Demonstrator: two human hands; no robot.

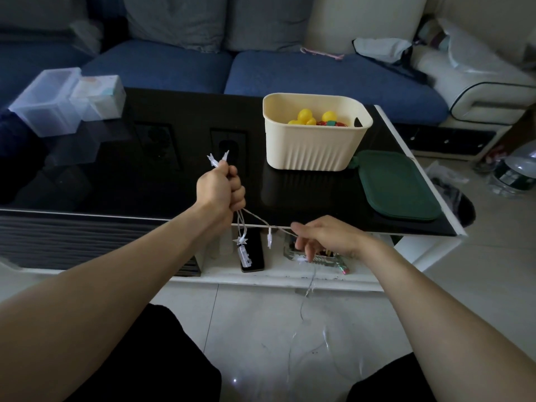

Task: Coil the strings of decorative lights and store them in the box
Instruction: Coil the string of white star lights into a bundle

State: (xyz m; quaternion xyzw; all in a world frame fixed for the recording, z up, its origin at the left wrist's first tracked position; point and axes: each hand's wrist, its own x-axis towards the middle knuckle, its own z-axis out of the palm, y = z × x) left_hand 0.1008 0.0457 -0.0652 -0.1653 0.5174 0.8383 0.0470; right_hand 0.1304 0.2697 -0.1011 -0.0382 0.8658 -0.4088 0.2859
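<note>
Gripping light string (262,221), left hand (221,190) fisted; right hand (324,237) pinching.

Two hands (222,188) are showing, one cream box (314,146) with four yellow balls (305,116) is sitting upper right, one green lid (398,185), two clear containers (46,101) upper left.

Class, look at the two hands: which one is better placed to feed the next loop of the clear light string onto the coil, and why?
The right hand. Its fingers pinch the clear light string just below the bundle, with the loose length trailing to the floor beneath it. The left hand is occupied, fist closed around the gathered loops.
</note>
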